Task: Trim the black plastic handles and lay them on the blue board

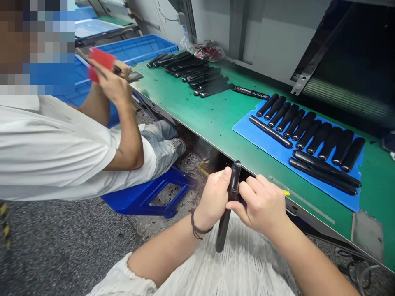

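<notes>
My left hand (pixel 214 199) is closed around a long, glossy black plastic handle-like piece (pixel 224 232), held upright and slightly tilted above my lap. My right hand (pixel 263 203) is pinched against the middle of that piece, its thumb touching it. Whatever sits between the right fingers is too small and hidden to name. To the right, several similar black pieces (pixel 321 137) lie in a row on a blue sheet (pixel 247 128), with a few longer, narrow ones (pixel 271 131) along its near side.
The green worktable (pixel 191 115) runs along the right, its metal edge close to my hands. More black pieces (pixel 191 70) lie toward its far end. At left, a co-worker in a white shirt (pixel 52 148) sits on a blue stool (pixel 154 193), holding something red (pixel 103 61). Blue crates (pixel 148 45) stand behind.
</notes>
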Tool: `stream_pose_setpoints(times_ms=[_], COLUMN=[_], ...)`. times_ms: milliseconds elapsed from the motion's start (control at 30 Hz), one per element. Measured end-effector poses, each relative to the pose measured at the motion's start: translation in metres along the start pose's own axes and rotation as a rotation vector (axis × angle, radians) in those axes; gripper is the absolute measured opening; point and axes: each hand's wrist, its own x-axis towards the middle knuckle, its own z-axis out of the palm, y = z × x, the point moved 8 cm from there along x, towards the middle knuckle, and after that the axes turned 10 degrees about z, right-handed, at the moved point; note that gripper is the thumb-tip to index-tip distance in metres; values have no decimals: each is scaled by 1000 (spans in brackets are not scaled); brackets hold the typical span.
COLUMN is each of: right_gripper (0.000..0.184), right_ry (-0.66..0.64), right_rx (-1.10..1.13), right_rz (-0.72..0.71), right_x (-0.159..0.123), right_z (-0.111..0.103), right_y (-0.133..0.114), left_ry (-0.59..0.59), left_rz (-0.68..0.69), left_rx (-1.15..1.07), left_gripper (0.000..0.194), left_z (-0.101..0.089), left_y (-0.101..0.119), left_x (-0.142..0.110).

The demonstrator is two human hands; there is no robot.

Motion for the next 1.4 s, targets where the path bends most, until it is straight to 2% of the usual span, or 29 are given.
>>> stream_pose_setpoints(times_ms=[500,767,933,1133,1300,1400], right_gripper=[59,64,67,53,48,47], right_ry=[-69,-225,-308,-211,-118,-20], right_rx=[31,108,116,57,-55,-81], right_rz=[-12,-47,-78,-132,-119,-83], right_x=[-16,-28,-34,-32,-30,-30], right_z=[13,25,33,31,36,39], right_y=[-12,-24,-32,-40,-36,-28], left_ry=[127,154,216,386,546,690], left_rz=[0,-12,-67,-96,-186,-214], left_rx=[-56,-95,-236,-402,-516,-537], left_gripper=[64,67,63,53,49,49], left_z=[-6,-17,-27,-48,-65,-81], left_y=[2,0,0,-2,-19,-34], left_x=[11,24,39,46,53,56])
